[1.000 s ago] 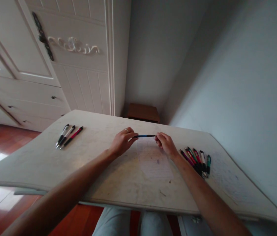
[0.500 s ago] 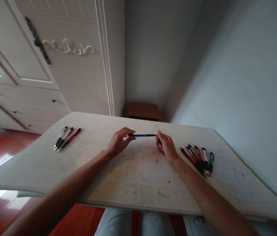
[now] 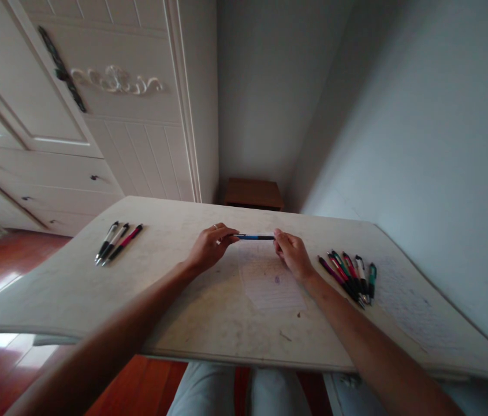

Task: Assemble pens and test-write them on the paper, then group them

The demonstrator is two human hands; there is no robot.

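The left hand point(image 3: 211, 247) and the right hand point(image 3: 292, 254) are apart from each other, joined only by a blue and black pen point(image 3: 256, 237) that runs level between them. The left hand's thumb and fingers pinch one end; the right hand's thumb and fingers grip the other. A ring point(image 3: 215, 226) sits on a left finger. Below the pen, between the forearms, a sheet of paper point(image 3: 272, 286) lies on the table point(image 3: 209, 329). Well out to the left of the left hand, three pens point(image 3: 118, 244) lie side by side, two white and black, one red and black. Just right of the right hand, a fan of mixed-colour pens point(image 3: 351, 278) rests near a scribbled paper point(image 3: 412, 306).
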